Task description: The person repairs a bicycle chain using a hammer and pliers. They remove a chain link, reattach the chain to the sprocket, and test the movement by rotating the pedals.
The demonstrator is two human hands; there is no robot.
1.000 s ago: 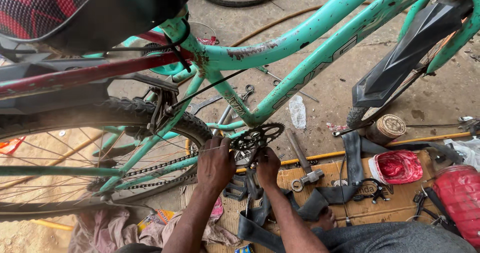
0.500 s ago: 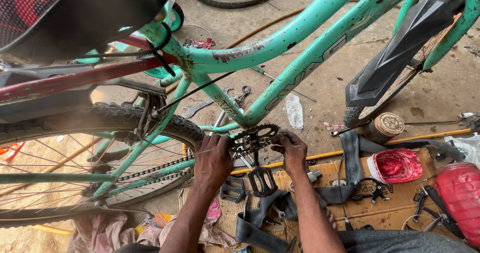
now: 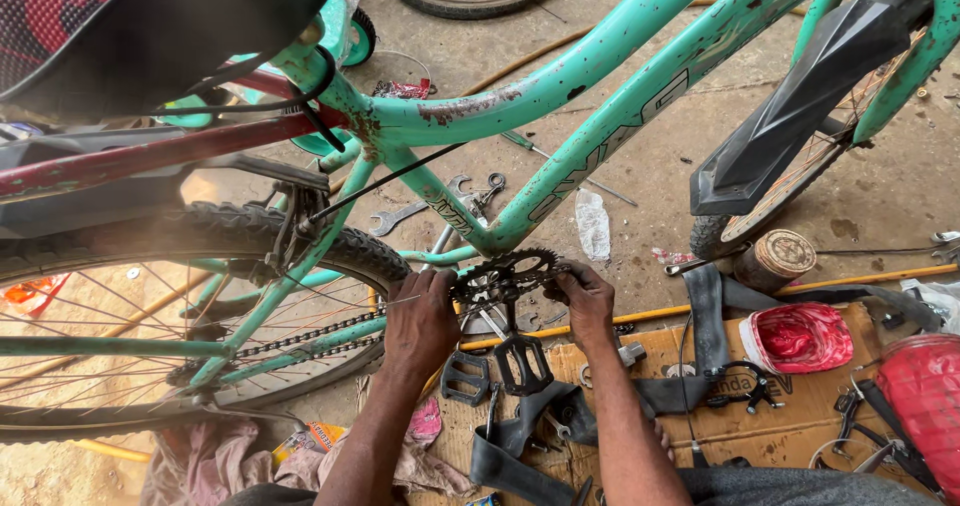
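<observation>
Both hands grip the chainring (image 3: pixel 505 271), left hand (image 3: pixel 422 318) and right hand (image 3: pixel 585 301); chain (image 3: pixel 300 344) sits partly seated, pedal (image 3: pixel 522 363) hangs below, fitting unfinished.

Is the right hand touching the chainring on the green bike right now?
Touching. The head view shows the right hand with its fingers curled over the toothed edge of the chainring, no gap visible.

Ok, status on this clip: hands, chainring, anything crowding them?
Left hand and right hand both grip the black toothed metal chainring. Black plastic pedal hangs just below. Teal bicycle frame close overhead.
</observation>
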